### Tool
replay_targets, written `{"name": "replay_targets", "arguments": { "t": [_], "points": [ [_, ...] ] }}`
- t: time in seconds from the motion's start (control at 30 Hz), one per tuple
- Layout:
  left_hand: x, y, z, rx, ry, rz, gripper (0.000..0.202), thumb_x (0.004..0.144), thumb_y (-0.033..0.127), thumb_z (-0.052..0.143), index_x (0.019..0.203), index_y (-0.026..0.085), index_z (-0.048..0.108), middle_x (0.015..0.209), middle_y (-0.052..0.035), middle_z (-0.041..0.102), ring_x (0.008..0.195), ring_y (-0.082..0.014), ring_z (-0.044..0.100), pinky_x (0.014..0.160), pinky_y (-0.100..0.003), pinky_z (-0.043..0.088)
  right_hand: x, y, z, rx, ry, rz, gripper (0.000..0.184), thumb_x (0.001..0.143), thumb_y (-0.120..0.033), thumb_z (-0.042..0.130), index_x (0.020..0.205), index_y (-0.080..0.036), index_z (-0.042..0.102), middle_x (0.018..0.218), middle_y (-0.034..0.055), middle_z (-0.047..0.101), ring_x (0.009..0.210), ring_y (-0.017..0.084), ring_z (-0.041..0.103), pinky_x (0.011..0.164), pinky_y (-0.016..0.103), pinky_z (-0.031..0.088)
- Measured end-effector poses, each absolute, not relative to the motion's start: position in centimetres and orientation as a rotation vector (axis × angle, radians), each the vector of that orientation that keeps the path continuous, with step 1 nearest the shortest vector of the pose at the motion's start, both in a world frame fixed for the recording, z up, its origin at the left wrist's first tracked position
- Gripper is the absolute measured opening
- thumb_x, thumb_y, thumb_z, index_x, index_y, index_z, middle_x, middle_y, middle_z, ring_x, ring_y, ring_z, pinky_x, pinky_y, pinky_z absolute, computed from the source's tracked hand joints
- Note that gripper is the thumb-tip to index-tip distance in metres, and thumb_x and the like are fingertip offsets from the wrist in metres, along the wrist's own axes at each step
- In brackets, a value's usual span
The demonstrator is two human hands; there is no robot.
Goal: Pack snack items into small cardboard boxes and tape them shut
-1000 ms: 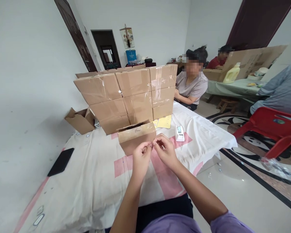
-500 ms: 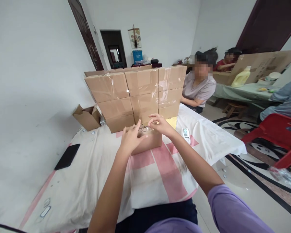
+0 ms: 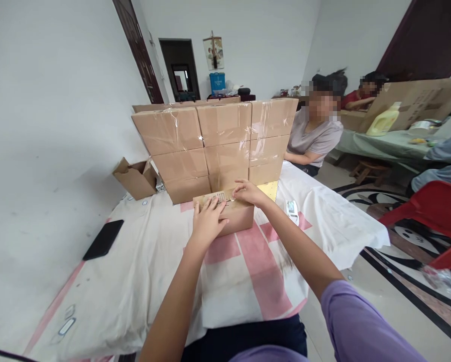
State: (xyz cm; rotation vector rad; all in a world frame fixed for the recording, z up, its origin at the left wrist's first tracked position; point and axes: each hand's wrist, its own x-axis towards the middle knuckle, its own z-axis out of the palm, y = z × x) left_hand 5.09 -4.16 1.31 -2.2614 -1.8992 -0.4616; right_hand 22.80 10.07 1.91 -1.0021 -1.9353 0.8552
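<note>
Head view: small cardboard box (image 3: 237, 217) on the table (image 3: 153, 281), before stacked boxes (image 3: 221, 125).
Left hand (image 3: 206, 221) flat, open, on it; right hand (image 3: 248, 192) curled at its rim, grip unclear. Likely light, crushable: take its sides.

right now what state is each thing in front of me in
small box, top open, both hands on it
left hand, flat on the small box's near edge
right hand, fingertips at the small box's top
stacked boxes, taped shut
side box, flaps open
phone, lying flat, dark
</note>
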Motion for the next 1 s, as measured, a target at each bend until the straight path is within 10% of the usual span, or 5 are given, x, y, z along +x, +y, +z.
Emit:
{"name": "replay_targets", "arguments": {
  "t": [1.0],
  "points": [
    [8.6, -3.6, 0.3, -2.075, -1.709, -0.531, 0.046, 0.089, 0.027, 0.062, 0.134, 0.029, 0.063, 0.148, -0.0078, 0.054, 0.138, -0.0334, 0.041, 0.112, -0.057, 0.030, 21.8, 9.9, 1.1, -1.012, -1.841, 1.019, 0.006, 0.066, -0.010, 0.072, 0.064, -0.016, 0.072, 0.078, 0.0012, 0.071, 0.085, 0.016, 0.064, 0.081, 0.024, 0.047]
  ]
}}
